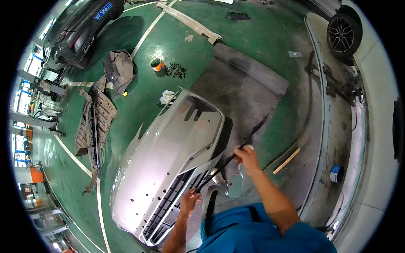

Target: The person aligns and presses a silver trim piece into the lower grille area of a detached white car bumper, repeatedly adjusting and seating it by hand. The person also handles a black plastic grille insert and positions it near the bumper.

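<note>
A silver car bumper cover (156,160) with a black lower grille and several small dark holes lies on the floor in front of me and to my left. Across my body runs a long, thin black strip (217,171), probably trim, slanting from lower left to upper right. My left hand (190,203) is closed around its lower end, close beside the grille. Higher up, my right hand (247,160) pinches the strip; a dark length continues past it over the grey mat. The exact finger contact is partly hidden.
A grey mat (215,84) with a rolled far edge lies under the bumper. Beyond are an orange tin (157,65), scattered dark clips (175,71) and removed liner panels (101,114). On the right are a lift platform (314,50), a wooden stick (287,160) and a tape roll (337,173).
</note>
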`<state>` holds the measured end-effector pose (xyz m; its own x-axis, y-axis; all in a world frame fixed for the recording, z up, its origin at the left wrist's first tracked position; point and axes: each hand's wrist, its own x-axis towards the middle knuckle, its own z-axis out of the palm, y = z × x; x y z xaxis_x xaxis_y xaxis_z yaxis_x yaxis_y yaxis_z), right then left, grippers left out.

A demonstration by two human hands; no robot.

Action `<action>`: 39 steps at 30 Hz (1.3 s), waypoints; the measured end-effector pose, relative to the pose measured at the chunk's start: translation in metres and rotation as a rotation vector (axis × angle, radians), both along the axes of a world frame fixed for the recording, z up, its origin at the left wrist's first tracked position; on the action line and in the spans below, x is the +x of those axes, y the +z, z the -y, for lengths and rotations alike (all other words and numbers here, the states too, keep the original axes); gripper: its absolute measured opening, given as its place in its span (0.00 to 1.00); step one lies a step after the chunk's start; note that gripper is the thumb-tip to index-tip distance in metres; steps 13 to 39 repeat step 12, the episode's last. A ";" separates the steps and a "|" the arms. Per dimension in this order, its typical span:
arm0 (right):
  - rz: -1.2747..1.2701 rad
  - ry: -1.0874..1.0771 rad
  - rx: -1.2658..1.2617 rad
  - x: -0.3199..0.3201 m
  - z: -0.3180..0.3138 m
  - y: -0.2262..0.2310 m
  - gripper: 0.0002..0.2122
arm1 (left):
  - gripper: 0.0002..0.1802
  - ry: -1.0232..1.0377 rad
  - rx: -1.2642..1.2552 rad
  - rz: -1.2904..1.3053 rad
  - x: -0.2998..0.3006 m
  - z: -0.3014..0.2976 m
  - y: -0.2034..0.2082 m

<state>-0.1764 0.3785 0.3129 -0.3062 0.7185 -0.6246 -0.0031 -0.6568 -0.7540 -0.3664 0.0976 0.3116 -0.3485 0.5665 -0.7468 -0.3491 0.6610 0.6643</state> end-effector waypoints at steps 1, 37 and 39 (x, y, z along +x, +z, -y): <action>-0.016 0.009 -0.045 -0.009 -0.005 -0.018 0.06 | 0.26 0.002 -0.041 -0.038 -0.002 -0.003 -0.003; 0.000 0.324 -0.273 -0.087 -0.081 -0.158 0.11 | 0.21 0.127 -0.504 -0.035 0.022 -0.044 -0.053; 0.000 0.324 -0.273 -0.087 -0.081 -0.158 0.11 | 0.21 0.127 -0.504 -0.035 0.022 -0.044 -0.053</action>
